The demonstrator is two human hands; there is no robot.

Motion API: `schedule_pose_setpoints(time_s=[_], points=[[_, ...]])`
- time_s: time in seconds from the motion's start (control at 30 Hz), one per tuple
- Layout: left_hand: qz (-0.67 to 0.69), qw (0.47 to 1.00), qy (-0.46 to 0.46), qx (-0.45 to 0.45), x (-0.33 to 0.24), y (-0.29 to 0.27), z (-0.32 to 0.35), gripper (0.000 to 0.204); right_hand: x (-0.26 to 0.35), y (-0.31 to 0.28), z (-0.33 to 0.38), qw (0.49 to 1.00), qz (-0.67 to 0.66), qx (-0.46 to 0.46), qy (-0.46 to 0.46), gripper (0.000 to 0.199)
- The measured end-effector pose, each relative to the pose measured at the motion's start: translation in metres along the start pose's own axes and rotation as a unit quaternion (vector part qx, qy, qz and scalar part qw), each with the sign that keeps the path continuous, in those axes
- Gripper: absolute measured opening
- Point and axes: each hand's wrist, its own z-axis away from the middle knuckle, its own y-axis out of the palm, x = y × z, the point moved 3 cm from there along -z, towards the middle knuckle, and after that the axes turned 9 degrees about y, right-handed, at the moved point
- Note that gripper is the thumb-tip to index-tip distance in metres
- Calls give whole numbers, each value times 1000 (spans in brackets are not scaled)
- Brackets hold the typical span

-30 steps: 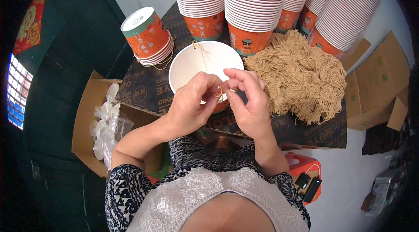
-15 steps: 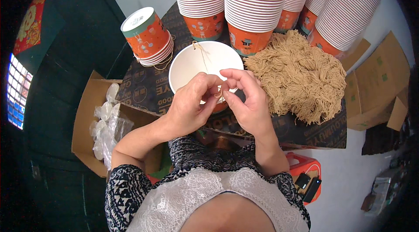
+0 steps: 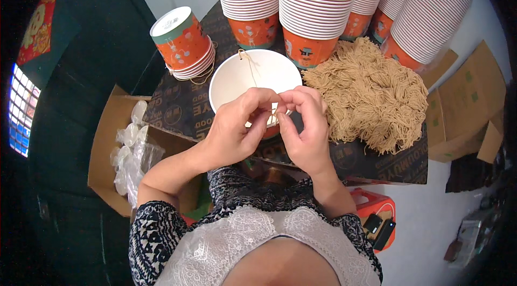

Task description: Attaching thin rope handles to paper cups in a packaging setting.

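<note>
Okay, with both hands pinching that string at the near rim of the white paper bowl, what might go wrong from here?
1. The thin tan string is pinched only at the fingertips of the left hand and right hand, so it may slip out.
2. The white paper bowl sits tilted against the hands, so a pull might tip it toward the person.
3. The heap of tan string bundles lies right beside the right hand and could snag.

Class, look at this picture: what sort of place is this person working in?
Probably a small packing workshop: tall stacks of orange paper cups, a heap of tan string pieces, and an open cardboard box of clear plastic lids.
</note>
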Motion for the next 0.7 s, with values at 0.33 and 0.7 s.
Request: schedule_pose_setpoints(time_s=[0.33,0.7], points=[[23,996,-82,-16,0,0,0,51,12,-5,10,982,119,-76,-126,37],[-39,988,-147,17,4,2,-5,51,-2,-6,22,982,47,-63,-170,33]])
